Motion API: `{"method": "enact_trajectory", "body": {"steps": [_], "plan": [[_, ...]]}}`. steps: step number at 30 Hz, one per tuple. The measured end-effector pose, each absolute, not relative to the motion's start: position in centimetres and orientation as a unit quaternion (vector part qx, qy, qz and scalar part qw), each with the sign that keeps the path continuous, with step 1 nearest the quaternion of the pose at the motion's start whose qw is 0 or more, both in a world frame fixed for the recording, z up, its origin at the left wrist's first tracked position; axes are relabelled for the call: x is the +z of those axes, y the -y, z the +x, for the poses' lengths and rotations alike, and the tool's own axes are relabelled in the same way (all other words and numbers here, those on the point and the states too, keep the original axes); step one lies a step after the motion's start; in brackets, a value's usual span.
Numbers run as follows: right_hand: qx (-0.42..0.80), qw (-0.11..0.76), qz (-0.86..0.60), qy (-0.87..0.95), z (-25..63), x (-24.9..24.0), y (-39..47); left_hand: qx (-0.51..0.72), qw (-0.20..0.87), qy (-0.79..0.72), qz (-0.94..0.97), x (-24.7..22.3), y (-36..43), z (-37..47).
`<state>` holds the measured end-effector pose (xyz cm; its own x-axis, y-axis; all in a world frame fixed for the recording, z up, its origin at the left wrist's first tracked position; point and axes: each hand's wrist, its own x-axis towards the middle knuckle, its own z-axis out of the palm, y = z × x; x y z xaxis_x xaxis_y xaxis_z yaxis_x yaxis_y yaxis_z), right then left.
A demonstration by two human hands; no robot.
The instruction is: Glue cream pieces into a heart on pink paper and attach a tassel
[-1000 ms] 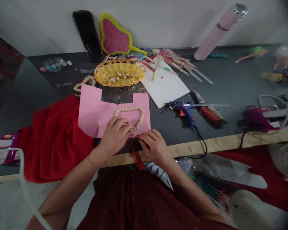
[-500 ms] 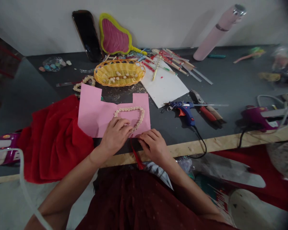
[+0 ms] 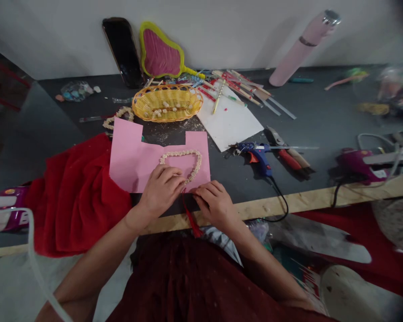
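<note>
A string of small cream-coloured beads or flowers (image 3: 197, 163) lies in a rounded loop on pink paper (image 3: 126, 161) with notches cut in its top edge. My left hand (image 3: 163, 185) covers the loop's lower left part, its curled fingertips closed on the string near the bottom. A red tassel (image 3: 191, 219) hangs from the bottom of the loop over the table's front edge, between my hands. At the paper's lower right corner is my right hand (image 3: 216, 201), fingers bent and pressed together. What its fingertips pinch is hidden.
Behind the paper stands a yellow basket (image 3: 151, 107) holding a few cream pieces. A blue glue gun (image 3: 262, 158) and pliers (image 3: 289, 154) lie to the right. Red cloth (image 3: 80, 197) is bunched at left. A phone (image 3: 124, 51) and a pink flask (image 3: 298, 53) lean on the wall.
The view has shifted very slightly. Both hands, the string and the tassel keep the same places.
</note>
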<state>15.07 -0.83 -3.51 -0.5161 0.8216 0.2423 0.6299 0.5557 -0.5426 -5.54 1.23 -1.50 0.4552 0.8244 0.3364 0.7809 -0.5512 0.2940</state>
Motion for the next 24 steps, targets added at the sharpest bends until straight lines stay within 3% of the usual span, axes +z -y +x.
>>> {"method": "enact_trajectory", "body": {"steps": [9, 19, 24], "plan": [[0.201, 0.241, -0.429, 0.847, 15.1, -3.6, 0.8, 0.251, 0.054, -0.456, 0.852, -1.2, -1.4, -5.6], [0.169, 0.281, -0.422, 0.845, 14.8, -2.6, 0.1, 0.305, 0.138, -0.497, 0.800, 0.5, 0.5, -7.9], [0.117, 0.235, -0.430, 0.864, 13.3, -1.0, -1.1, 0.322, 0.196, -0.527, 0.762, -0.8, 2.9, -8.4]]}}
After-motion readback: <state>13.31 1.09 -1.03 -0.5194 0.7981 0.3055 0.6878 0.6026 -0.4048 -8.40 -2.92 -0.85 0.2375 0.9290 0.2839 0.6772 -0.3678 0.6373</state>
